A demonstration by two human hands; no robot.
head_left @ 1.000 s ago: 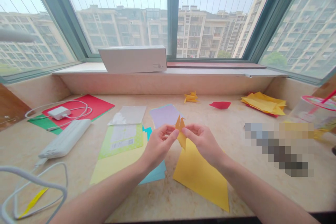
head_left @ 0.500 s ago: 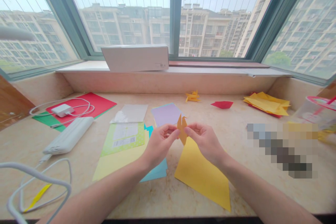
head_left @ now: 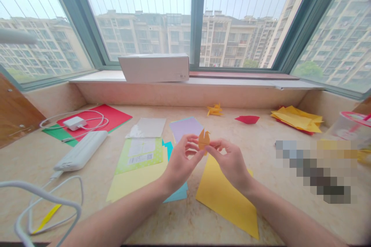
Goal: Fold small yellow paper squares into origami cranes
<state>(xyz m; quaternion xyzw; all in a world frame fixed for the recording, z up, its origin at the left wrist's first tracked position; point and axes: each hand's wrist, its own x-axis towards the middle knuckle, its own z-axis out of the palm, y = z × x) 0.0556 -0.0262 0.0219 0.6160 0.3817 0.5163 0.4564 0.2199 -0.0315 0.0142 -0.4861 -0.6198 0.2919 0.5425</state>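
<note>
Between my two hands is a small folded orange-yellow paper crane (head_left: 204,140), its narrow points facing up. My left hand (head_left: 185,158) pinches its left and lower side with thumb and fingers. From the other side, my right hand (head_left: 228,160) grips its lower right edge. Below the hands lies a yellow paper sheet (head_left: 224,200), partly covered by my right hand and forearm. A purple paper sheet (head_left: 185,126) lies just behind my left hand.
Behind are a yellow folded paper figure (head_left: 215,109) and a red folded paper piece (head_left: 247,119). Stacked yellow papers (head_left: 298,119) and a plastic cup (head_left: 353,127) stand right. A green-white packet (head_left: 139,156), power strip (head_left: 81,151) and white cables (head_left: 48,195) lie left.
The folded paper crane has turned and tilted in my hands, showing a broader side. My left fingers have spread a little around it. The whole view has shifted slightly.
</note>
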